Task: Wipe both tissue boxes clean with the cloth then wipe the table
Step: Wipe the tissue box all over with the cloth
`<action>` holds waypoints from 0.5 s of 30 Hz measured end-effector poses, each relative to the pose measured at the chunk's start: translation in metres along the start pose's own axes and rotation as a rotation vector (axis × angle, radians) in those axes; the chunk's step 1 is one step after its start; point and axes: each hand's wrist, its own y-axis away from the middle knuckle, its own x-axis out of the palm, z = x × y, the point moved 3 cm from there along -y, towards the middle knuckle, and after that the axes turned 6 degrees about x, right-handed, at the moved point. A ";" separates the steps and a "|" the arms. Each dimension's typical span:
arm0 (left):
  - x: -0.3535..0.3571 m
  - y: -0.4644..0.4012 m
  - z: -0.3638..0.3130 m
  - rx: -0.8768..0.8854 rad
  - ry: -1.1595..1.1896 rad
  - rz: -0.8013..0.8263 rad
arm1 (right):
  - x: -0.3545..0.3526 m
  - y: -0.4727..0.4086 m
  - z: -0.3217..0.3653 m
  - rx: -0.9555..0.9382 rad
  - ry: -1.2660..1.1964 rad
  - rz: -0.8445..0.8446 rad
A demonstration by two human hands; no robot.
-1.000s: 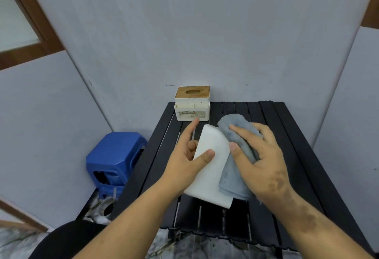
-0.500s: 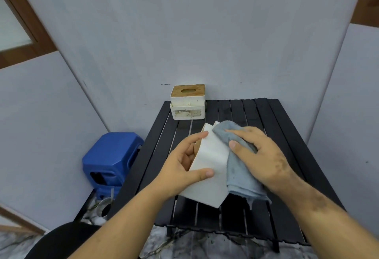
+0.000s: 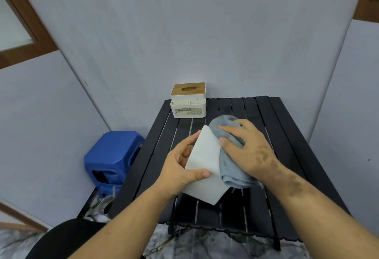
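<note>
White tissue box (image 3: 205, 168), tilted over the black slatted counter (image 3: 287, 156), is gripped by left hand (image 3: 180, 168) fingers while right hand (image 3: 246, 148) fingers press blue cloth (image 3: 231, 168) against it; first box mid-wipe, speckled tissue box (image 3: 188, 101) at the far edge probably next.

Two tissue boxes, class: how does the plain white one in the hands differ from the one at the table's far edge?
The plain white tissue box is tilted, gripped by the left hand and wiped with the grey-blue cloth; the speckled white tissue box with the wooden lid stands upright, untouched. The held box's visible face looks clean; the far one is spotted. Both have white bodies.
</note>
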 end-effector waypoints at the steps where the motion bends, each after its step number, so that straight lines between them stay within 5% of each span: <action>1: 0.000 0.000 0.000 0.003 0.010 -0.007 | 0.002 0.008 0.004 -0.051 0.004 -0.003; 5: -0.003 0.001 0.003 0.003 0.049 -0.013 | 0.013 0.048 0.020 -0.251 -0.014 0.098; 15: -0.009 -0.013 -0.016 -0.125 -0.119 -0.010 | 0.001 0.017 -0.002 -0.104 -0.044 0.044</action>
